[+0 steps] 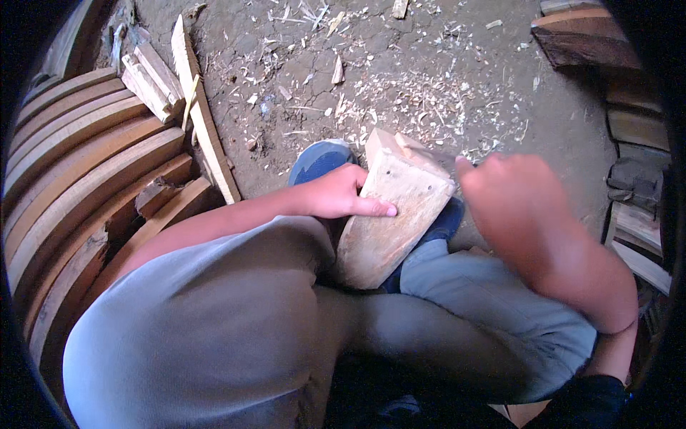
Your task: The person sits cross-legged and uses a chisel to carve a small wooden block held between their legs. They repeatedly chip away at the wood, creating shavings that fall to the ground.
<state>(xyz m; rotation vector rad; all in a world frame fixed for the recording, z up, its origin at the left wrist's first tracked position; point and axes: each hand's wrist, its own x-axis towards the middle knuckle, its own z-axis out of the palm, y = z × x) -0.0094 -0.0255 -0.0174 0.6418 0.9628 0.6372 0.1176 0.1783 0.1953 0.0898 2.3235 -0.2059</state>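
Grey trousers (193, 322) are filling the lower foreground, their knees spreading around a tapered wooden block (396, 218) that is leaning between the legs with its squared end uppermost. The left hand (332, 194) is gripping the block's left edge, the thumb lying flat on the pale face and the other fingers mostly hiding behind. The right hand (511, 189), blurring, is curling its fingers closed around what looks like the handle of a slim grey blade-like tool (439, 155), which is meeting the top end. Paring this end well probably means taking thin strokes, bracing the block's hidden lower end firmly, angling the edge away from the left thumb, and steering clear of the two dark holes showing in the face. Blue shoes (321, 159) are sitting close behind the block, so a slipping edge could be reaching a foot. Wood shavings (436, 100) are littering the earthen floor (264, 64) ahead, curved timber pieces (89, 146) are crowding the left elbow's side, a splintered plank (202, 114) is lying beside them, and stacked timber (582, 36) is hemming in the right.
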